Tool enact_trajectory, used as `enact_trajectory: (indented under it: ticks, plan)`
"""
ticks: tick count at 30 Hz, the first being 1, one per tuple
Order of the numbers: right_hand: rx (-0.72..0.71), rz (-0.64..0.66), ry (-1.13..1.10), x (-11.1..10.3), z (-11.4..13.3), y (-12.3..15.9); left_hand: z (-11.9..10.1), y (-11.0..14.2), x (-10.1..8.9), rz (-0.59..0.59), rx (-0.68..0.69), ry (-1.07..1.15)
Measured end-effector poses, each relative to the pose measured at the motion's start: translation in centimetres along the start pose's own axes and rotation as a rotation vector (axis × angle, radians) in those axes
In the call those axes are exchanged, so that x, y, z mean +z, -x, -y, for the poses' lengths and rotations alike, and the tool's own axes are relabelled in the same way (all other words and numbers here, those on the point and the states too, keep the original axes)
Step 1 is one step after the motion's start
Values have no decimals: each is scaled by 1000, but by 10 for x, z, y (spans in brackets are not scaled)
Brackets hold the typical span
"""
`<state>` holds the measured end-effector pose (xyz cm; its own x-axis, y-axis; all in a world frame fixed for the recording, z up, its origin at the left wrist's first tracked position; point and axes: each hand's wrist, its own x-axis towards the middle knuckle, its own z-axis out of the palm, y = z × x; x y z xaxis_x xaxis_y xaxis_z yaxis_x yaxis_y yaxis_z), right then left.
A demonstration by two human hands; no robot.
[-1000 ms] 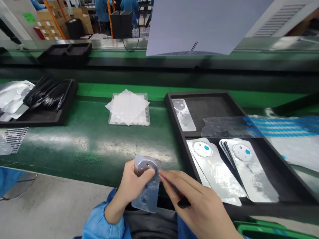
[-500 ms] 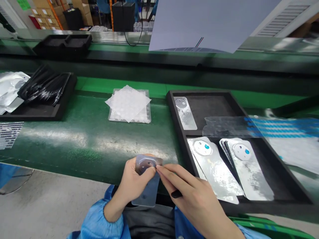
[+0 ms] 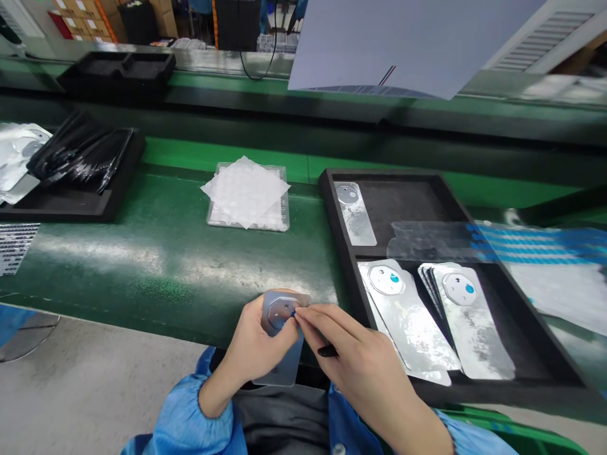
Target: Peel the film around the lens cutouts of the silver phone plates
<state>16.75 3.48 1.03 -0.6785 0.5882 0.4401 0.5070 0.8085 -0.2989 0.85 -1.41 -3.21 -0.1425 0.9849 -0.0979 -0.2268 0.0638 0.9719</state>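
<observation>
My left hand (image 3: 258, 341) grips a grey phone back cover (image 3: 281, 365) near the front edge of the bench, thumb across its face. A round camera ring with several small holes shows at the cover's upper end. My right hand (image 3: 360, 366) is closed, its thumb and forefinger pinched at the right side of the ring. A small blue sticker (image 3: 293, 314) shows at those fingertips. The black end of a slim tool (image 3: 327, 351) sticks out between my right fingers; its rest is hidden. Silvery back covers (image 3: 412, 328) with blue dots on their rings lie fanned in the tray to the right.
The black divided tray (image 3: 348, 253) also holds a single cover (image 3: 355, 215). A clear strip overhangs it beside a sheet of blue stickers (image 3: 545, 243). White paper (image 3: 246, 193) lies on a clear case. Another tray (image 3: 61, 212) at left holds black strips. A paper sheet (image 3: 408, 44) hangs ahead.
The view has shifted slightly. Both hands stay at the cover, its ring now tilted a little differently. Blue now shows at my right fingertips, where it was not visible before.
</observation>
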Motion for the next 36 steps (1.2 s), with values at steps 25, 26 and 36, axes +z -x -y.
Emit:
enact_trajectory:
  ticks: [25, 26, 36]
  plan:
    - [-83, 105, 67, 0, -7, 2, -1, -3, -3, 20, -62, 45]
    - [-86, 107, 63, 0, -8, 3, -1, -3, -3, 18, -66, 40]
    - [-92, 96, 51, 1, -12, 8, -6, -3, -4, 43, -84, 57]
